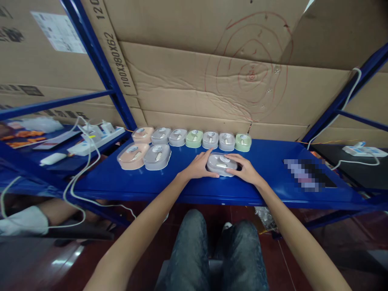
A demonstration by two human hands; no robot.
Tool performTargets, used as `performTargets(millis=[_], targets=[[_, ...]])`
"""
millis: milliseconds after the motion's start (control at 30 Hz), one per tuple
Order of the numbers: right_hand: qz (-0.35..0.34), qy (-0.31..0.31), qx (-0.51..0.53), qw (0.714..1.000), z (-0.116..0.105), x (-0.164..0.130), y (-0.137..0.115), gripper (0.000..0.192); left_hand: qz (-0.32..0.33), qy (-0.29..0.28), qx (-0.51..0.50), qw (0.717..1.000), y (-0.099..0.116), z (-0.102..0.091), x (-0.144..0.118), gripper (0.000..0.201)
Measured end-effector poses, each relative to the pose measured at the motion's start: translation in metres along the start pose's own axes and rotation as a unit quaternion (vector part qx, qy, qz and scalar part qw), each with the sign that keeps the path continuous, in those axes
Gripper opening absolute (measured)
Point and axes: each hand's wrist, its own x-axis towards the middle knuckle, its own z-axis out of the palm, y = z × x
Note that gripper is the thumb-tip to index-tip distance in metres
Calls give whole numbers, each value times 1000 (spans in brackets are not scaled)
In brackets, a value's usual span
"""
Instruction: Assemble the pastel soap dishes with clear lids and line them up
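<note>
A grey plastic box with a clear lid (222, 162), a white clip and a round sticker on top, is between my hands at the middle of the blue shelf (182, 188). My left hand (200, 165) grips its left end, thumb at the front and fingers behind. At the right end, my right hand (245, 169) curls round it the same way. Behind stands a row of similar boxes, among them a green box (194, 139), a grey box (210, 140) and a peach box (142, 135). A larger-looking peach box (131, 157) and another grey box (157, 157) sit nearer on the left.
A blurred-out dark flat item (309, 174) lies on the shelf's right side. Blue metal posts (100, 60) frame the sides, with cardboard (182, 81) behind. White cables (87, 161) hang at left near a power strip (100, 141). Another person's arm (57, 212) shows lower left.
</note>
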Motion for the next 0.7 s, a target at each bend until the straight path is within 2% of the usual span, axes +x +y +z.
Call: performTargets(millis=[200,367,467,700], targets=[[-7,-12,-9,1000,-1,0,-1,60,9,-2,3,1000,1,-2,-1,137],[-5,-38,-33,999,-3,-1,-2,64,67,-19,11,997,4,-5,-2,117],[-2,-45,-38,998,-3,-2,-2,64,67,-16,17,997,5,-5,-3,109],[-7,-31,-12,999,-2,-2,-3,59,49,-15,8,999,3,-4,-3,108]])
